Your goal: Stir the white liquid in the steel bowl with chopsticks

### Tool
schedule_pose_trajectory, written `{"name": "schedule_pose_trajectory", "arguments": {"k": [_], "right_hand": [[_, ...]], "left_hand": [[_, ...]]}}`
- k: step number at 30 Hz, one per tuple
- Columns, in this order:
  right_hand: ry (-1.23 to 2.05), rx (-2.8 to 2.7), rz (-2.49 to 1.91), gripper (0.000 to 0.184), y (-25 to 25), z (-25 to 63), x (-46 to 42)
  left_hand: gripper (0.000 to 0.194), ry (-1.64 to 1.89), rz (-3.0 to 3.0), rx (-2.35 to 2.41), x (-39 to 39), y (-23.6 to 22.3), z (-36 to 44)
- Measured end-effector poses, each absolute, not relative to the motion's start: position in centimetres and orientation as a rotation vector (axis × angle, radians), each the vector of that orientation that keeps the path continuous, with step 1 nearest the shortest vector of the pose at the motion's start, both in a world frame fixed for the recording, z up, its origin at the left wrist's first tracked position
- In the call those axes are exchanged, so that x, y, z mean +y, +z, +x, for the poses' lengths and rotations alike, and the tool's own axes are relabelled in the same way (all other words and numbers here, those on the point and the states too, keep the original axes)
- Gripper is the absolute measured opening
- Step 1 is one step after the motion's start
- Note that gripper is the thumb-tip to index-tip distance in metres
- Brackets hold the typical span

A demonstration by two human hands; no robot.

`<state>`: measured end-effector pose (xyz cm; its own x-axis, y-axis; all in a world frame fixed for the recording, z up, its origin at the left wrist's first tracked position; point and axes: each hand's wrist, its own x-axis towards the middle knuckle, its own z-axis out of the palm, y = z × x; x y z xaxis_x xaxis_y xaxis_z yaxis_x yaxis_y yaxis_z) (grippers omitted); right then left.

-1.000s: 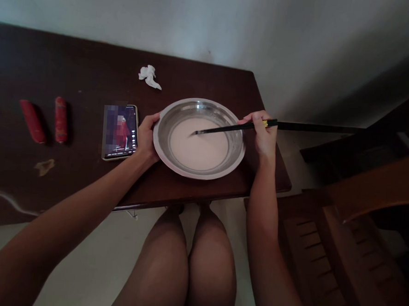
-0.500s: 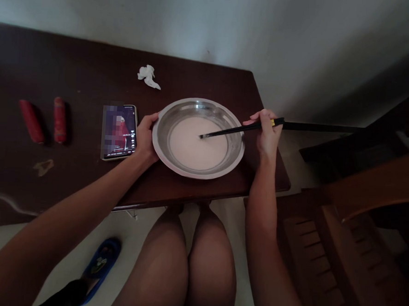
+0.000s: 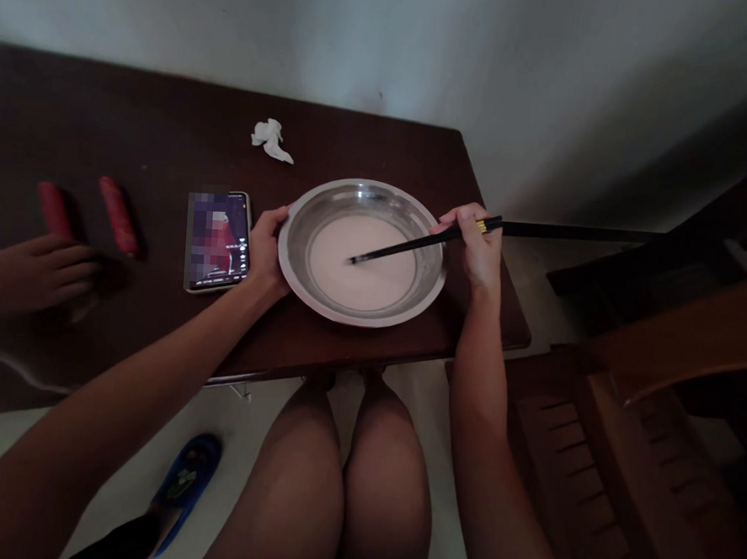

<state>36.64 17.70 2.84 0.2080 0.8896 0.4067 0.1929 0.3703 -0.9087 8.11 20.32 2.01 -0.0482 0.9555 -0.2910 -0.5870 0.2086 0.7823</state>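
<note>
A wide metal bowl (image 3: pixel 290 279) stands near the right end of the dark table, part filled with a pale, milky liquid (image 3: pixel 354 282). My left hand (image 3: pixel 267 252) grips the bowl's left rim, its thumb up against the edge. In my right hand (image 3: pixel 480 248) is a pair of black chopsticks (image 3: pixel 414 242) with gold bands, held slanting over the right rim. Their tips dip into the liquid near the middle of the bowl.
A lit phone (image 3: pixel 227 241) lies just left of my left hand. Crumpled white tissue (image 3: pixel 272 138) sits behind it. Another person's hand (image 3: pixel 51 272) reaches in from the left, by two red sausage-shaped packets (image 3: pixel 119 218). A wooden chair (image 3: pixel 590 461) stands at right.
My right hand and the chopsticks have shifted left, with the tips lower in the liquid. Another person's hand has come in at left, and the right-hand red packet has turned.
</note>
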Motion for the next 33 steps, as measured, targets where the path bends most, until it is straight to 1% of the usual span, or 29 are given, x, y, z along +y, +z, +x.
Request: {"name": "schedule_pose_trajectory", "arguments": {"k": [2, 5, 7, 10, 12, 15, 18, 22, 25, 28, 31, 33], "right_hand": [[0.620, -1.279, -1.118, 0.047, 2.9, 36.6, 17.7], [0.550, -1.207, -1.116, 0.052, 3.1, 36.6, 17.7], [0.585, -1.217, -1.106, 0.053, 3.2, 36.6, 17.6], [0.672, -1.283, -1.090, 0.048, 3.1, 36.5, 17.7], [0.646, -1.276, -1.089, 0.047, 3.0, 36.5, 17.8], [0.560, -1.214, -1.106, 0.052, 3.0, 36.7, 17.8], [0.601, -1.239, -1.124, 0.054, 3.0, 36.7, 17.6], [0.633, -1.290, -1.123, 0.049, 3.1, 36.5, 17.5], [0.548, -1.225, -1.127, 0.052, 3.3, 36.5, 17.5], [0.588, -1.233, -1.118, 0.053, 3.4, 36.4, 17.3], [0.641, -1.293, -1.139, 0.051, 3.5, 36.2, 17.2], [0.600, -1.287, -1.161, 0.051, 3.5, 36.3, 17.2]], "left_hand": [[0.017, 1.336, 0.502, 0.951, 20.3, 2.0, 8.1], [0.016, 1.331, 0.492, 0.946, 20.3, 1.9, 8.1], [0.013, 1.330, 0.478, 0.949, 20.3, 1.9, 8.1], [0.010, 1.323, 0.457, 0.968, 20.2, 2.1, 8.1], [0.010, 1.311, 0.443, 0.978, 20.0, 2.4, 8.2], [0.010, 1.297, 0.428, 0.985, 19.9, 2.7, 8.3], [0.010, 1.304, 0.442, 0.995, 20.0, 2.6, 8.2], [0.015, 1.307, 0.494, 0.992, 20.0, 2.3, 8.1], [0.021, 1.291, 0.518, 0.991, 20.0, 2.1, 8.0], [0.023, 1.291, 0.527, 0.977, 20.1, 1.7, 7.9], [0.016, 1.338, 0.510, 0.899, 20.5, 1.2, 8.0], [0.010, 1.359, 0.486, 0.844, 20.7, 0.9, 8.0]]}}
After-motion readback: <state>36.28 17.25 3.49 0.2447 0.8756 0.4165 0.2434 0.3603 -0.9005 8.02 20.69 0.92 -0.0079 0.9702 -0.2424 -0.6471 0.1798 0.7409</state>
